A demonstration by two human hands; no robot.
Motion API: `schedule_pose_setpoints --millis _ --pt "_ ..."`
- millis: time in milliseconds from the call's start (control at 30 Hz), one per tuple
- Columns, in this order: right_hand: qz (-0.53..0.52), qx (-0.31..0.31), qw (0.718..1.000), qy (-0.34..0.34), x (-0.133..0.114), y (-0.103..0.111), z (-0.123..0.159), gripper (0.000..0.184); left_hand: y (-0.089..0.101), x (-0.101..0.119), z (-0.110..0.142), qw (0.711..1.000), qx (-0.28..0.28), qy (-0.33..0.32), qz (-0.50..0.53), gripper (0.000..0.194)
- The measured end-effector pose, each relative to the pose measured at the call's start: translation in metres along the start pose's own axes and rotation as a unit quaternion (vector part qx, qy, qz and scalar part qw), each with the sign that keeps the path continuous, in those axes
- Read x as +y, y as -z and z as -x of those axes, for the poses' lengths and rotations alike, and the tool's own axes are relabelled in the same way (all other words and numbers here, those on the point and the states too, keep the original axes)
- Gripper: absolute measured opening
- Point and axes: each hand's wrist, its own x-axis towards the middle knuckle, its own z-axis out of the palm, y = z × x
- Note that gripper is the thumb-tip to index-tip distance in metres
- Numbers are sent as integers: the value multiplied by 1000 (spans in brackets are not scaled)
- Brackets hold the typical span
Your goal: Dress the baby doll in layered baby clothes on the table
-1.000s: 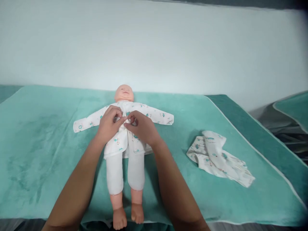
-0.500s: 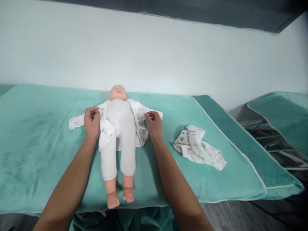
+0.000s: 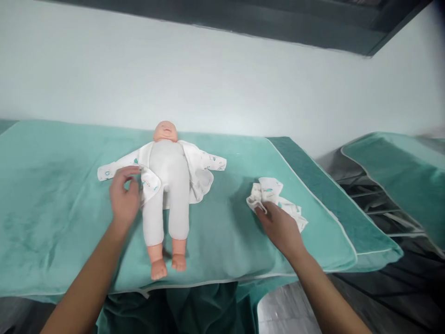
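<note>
A baby doll lies on its back on a teal towel, head toward the wall. Its printed white jacket is spread open under it, showing the white cloth body. My left hand hovers beside the doll's left flank, fingers loosely curled and apart, holding nothing. My right hand rests on a crumpled printed white garment lying to the doll's right; its fingers lie on the near edge of the cloth, and I cannot see whether they grip it.
The towel covers a bed or table against a white wall; its front edge runs below the doll's feet. A second teal-covered surface stands at the right, with a gap and dark floor between.
My right hand left the doll's jacket and moved right onto the crumpled garment. My left hand let go of the jacket flap and drew back slightly. The view shifted right.
</note>
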Motion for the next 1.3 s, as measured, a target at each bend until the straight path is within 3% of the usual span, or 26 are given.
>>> schedule_pose_setpoints --millis 100,200,267,300,333,400,500,567,667,733,833,900,1000,1100,1167,1200,1233,1300 --pt "-204 -55 976 -59 -45 8 -20 34 -9 42 21 989 -142 -49 11 17" --pt "-424 -107 898 -46 -120 16 -42 32 -23 82 36 939 -333 -60 68 41" --pt "-528 -175 831 -6 -169 21 -55 30 -24 102 36 932 -352 -40 82 59" --pt "-550 -202 810 10 -190 24 -60 29 -20 110 32 938 -336 -25 75 57" --pt "-557 -213 803 25 -207 27 -65 28 -12 117 26 947 -316 -14 63 47" --pt "-519 -202 829 55 -231 35 -74 23 12 130 10 955 -294 0 34 26" --pt "-388 -166 898 123 -246 52 -81 15 56 150 -15 960 -279 15 14 29" --pt "-324 -154 911 206 -252 67 -78 19 77 163 -28 972 -233 29 29 31" --pt "-323 -173 864 346 -267 90 -62 20 93 183 -37 983 -158 19 94 28" --pt "-346 -202 830 388 -279 101 -48 24 97 198 -39 982 -129 4 137 27" --pt "-322 -244 836 371 -292 106 -34 34 103 217 -39 976 -115 8 186 31" --pt "-265 -323 840 347 -297 106 -31 31 109 227 -38 965 -137 37 223 37" --pt "-302 -412 800 314 -303 108 -34 27 120 229 -37 944 -188 94 255 47" --pt "-482 -352 759 259 -311 109 -38 19 130 219 -35 914 -299 135 238 52" --pt "-553 -309 745 210 -315 107 -38 16 133 210 -33 875 -408 156 207 45" --pt "-567 -300 744 189 -315 105 -38 17 134 207 -32 864 -431 164 203 40" --pt "-569 -300 746 172 -314 102 -38 19 133 204 -30 864 -422 169 217 36" --pt "-550 -337 746 165 -308 96 -37 24 128 201 -29 882 -332 175 285 36"
